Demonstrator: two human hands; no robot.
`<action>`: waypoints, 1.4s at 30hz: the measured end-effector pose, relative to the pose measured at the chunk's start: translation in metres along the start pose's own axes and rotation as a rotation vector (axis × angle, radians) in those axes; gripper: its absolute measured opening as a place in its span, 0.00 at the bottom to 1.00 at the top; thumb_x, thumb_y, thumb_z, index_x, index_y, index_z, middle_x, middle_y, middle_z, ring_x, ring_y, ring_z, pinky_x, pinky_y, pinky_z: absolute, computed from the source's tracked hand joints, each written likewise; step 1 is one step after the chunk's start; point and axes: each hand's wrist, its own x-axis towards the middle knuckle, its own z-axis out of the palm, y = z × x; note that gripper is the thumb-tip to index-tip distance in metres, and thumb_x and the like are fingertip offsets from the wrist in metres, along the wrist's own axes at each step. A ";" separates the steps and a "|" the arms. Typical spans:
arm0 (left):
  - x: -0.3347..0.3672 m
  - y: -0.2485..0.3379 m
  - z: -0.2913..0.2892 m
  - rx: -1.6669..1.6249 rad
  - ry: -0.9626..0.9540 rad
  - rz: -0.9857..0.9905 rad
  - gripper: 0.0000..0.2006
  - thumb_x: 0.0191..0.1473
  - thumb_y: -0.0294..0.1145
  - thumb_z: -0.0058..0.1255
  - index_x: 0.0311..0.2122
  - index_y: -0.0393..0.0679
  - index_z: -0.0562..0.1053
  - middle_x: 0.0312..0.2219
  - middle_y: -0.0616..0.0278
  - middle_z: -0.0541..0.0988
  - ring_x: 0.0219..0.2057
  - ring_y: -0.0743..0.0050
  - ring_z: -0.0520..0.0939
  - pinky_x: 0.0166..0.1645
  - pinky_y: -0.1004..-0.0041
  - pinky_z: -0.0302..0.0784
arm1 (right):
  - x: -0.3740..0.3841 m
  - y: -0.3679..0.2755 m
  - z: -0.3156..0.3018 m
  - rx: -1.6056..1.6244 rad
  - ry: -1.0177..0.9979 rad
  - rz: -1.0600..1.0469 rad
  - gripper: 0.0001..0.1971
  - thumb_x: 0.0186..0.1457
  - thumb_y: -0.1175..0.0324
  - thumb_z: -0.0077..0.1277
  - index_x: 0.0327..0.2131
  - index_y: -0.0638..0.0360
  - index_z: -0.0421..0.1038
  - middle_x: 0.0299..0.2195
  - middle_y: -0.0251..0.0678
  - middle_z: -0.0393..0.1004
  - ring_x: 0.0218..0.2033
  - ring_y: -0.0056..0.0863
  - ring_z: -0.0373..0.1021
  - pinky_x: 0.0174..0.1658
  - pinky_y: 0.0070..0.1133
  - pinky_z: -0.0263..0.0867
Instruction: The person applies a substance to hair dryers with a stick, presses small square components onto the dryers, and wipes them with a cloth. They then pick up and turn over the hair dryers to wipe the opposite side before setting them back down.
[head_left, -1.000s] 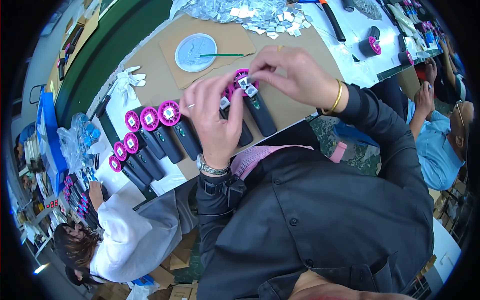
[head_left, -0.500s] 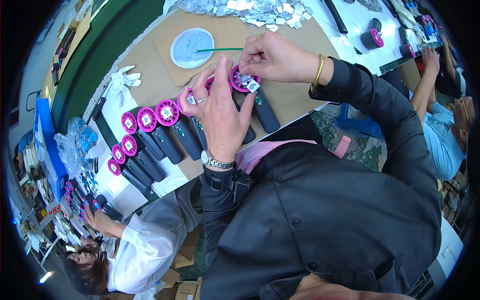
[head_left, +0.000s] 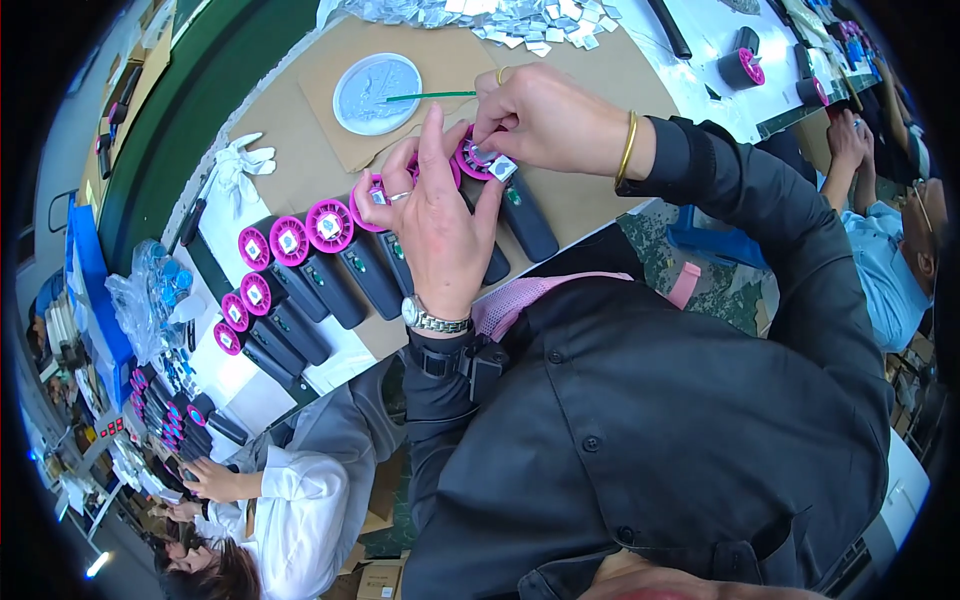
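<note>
My right hand (head_left: 545,115) pinches a small silver piece (head_left: 484,154) over the pink slotted end of a black handheld device (head_left: 527,220). The fingertips partly hide that piece. A small square tile (head_left: 502,168) with a pale face and a grey mark sits at the edge of this pink end, by the tip of my left thumb. My left hand (head_left: 440,220) is spread over the neighbouring devices, its fingers apart and covering some pink ends. Left of it, more black devices (head_left: 370,275) lie in rows, several with square tiles in their pink ends.
A round white dish (head_left: 350,120) of clear gel stands on cardboard, with a green stick (head_left: 430,96) across it. Loose silver squares (head_left: 540,25) are heaped at the far edge. A white glove (head_left: 238,170) lies left. Co-workers sit at lower left (head_left: 310,500) and right (head_left: 885,250).
My right fingers have come slightly lower into the pink end with the silver piece. My left hand has barely shifted. The co-worker at lower left has moved a hand and lowered their head.
</note>
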 end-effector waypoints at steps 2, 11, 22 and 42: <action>0.000 0.000 0.000 -0.011 0.002 -0.002 0.50 0.47 0.33 0.74 0.73 0.45 0.58 0.51 0.71 0.85 0.62 0.62 0.72 0.69 0.41 0.42 | 0.000 -0.001 0.001 -0.042 0.015 -0.003 0.05 0.52 0.74 0.64 0.32 0.65 0.80 0.28 0.40 0.73 0.31 0.37 0.73 0.37 0.32 0.69; 0.001 -0.002 0.003 -0.039 -0.005 0.001 0.47 0.47 0.32 0.73 0.71 0.45 0.60 0.51 0.71 0.85 0.61 0.60 0.71 0.70 0.39 0.41 | 0.012 -0.009 -0.003 -0.138 -0.110 0.160 0.05 0.54 0.74 0.63 0.34 0.64 0.79 0.33 0.42 0.76 0.33 0.42 0.75 0.39 0.34 0.71; -0.002 -0.004 0.002 -0.044 0.010 0.010 0.46 0.47 0.33 0.73 0.70 0.44 0.61 0.51 0.69 0.84 0.62 0.59 0.71 0.71 0.38 0.41 | -0.002 -0.007 -0.006 -0.150 -0.047 -0.058 0.04 0.57 0.75 0.60 0.34 0.66 0.78 0.35 0.44 0.77 0.34 0.43 0.77 0.40 0.34 0.72; -0.002 -0.002 0.003 -0.043 -0.012 0.024 0.45 0.48 0.33 0.73 0.69 0.43 0.61 0.51 0.66 0.84 0.62 0.56 0.72 0.71 0.39 0.40 | 0.006 -0.008 -0.014 -0.101 -0.261 0.054 0.05 0.59 0.74 0.61 0.34 0.67 0.78 0.33 0.42 0.77 0.31 0.37 0.77 0.37 0.30 0.72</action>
